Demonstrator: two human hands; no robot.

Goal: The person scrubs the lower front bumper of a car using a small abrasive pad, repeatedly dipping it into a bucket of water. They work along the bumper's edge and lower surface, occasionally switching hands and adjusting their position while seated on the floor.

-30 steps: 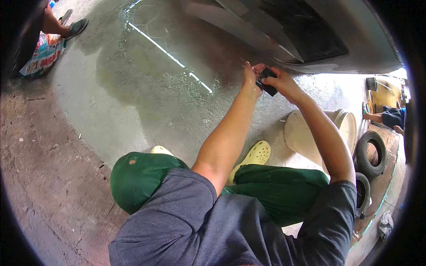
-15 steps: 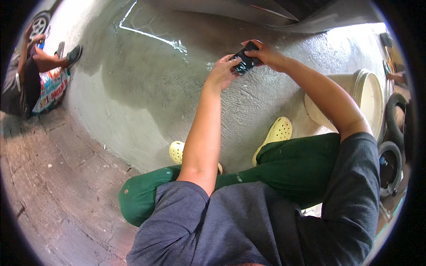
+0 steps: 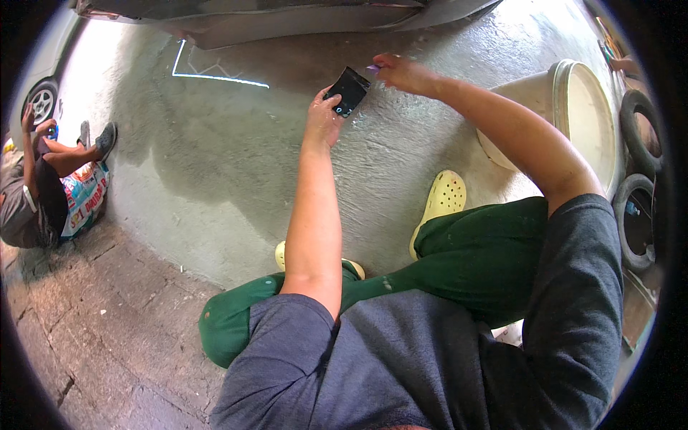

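My left hand (image 3: 326, 118) is closed on a black rectangular piece (image 3: 348, 93), gripping its lower left edge with the thumb on top. A few pale marks show near the piece's lower end. Just right of it, apart from the piece, my right hand (image 3: 401, 74) is closed in a pinch. A small purplish tip (image 3: 373, 69) pokes out from its fingers; what it belongs to is too small to make out. Both hands hover over the wet grey concrete floor (image 3: 236, 136).
A dark car body (image 3: 301, 21) spans the far edge. At right stand a large white bucket (image 3: 562, 107) and black tyres (image 3: 638, 215). A person (image 3: 36, 179) sits at left on a printed sack (image 3: 86, 197). A bright bent line (image 3: 222, 79) shows on the floor.
My right hand has come off the black piece and now pinches something small beside it. My left hand still holds the piece, now tilted differently. The whole view has shifted.
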